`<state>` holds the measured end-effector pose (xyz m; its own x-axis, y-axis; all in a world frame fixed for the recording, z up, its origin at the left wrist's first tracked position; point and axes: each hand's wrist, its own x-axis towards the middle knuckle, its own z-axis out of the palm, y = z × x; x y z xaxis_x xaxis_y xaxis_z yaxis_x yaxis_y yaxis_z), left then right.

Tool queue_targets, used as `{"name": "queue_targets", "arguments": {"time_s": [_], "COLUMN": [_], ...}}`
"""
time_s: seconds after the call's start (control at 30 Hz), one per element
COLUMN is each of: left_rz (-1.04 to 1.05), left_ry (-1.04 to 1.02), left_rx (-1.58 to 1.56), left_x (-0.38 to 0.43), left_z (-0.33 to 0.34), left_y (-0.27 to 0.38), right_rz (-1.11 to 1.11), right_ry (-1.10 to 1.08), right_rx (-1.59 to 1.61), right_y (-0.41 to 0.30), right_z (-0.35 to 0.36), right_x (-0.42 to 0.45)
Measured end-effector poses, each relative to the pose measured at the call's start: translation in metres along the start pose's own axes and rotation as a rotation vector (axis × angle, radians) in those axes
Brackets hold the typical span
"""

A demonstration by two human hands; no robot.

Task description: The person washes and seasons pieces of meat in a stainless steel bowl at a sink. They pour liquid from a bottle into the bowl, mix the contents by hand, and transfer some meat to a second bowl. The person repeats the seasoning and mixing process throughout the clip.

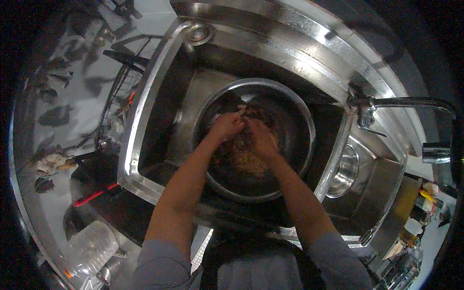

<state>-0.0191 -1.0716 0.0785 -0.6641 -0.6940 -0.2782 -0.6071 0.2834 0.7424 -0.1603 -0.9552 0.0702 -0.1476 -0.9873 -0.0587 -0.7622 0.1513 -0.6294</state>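
Observation:
A large round metal basin sits in a stainless steel sink. Both my hands are inside it, close together above a heap of brownish, wet-looking pieces that I cannot identify. My left hand has its fingers curled at a small pale piece; whether it grips this piece is unclear. Beside it on the right, my right hand is turned inward, its fingertips close to the left hand. The dim light and the hands hide what lies between the fingers.
A chrome faucet stands right of the basin, above a second sink bowl holding a steel bowl. Left of the sink are a wire dish rack and a clear plastic container. A round metal fitting is at the sink's upper left corner.

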Motion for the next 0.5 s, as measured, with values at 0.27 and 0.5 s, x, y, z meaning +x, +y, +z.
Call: {"name": "queue_targets", "arguments": {"time_s": [0.27, 0.5], "left_rz": [-0.098, -0.131], "left_ry": [0.174, 0.324], "left_rx": [-0.527, -0.222], "left_x": [-0.032, -0.015], "left_z": [-0.028, 0.047], "left_y": [0.031, 0.008], "right_rz": [0.734, 0.255], "right_ry": [-0.336, 0.003], "right_rx": [1.163, 0.290], "right_y": [-0.032, -0.002], "right_z": [-0.012, 0.062], "right_x": [0.031, 0.009]}}
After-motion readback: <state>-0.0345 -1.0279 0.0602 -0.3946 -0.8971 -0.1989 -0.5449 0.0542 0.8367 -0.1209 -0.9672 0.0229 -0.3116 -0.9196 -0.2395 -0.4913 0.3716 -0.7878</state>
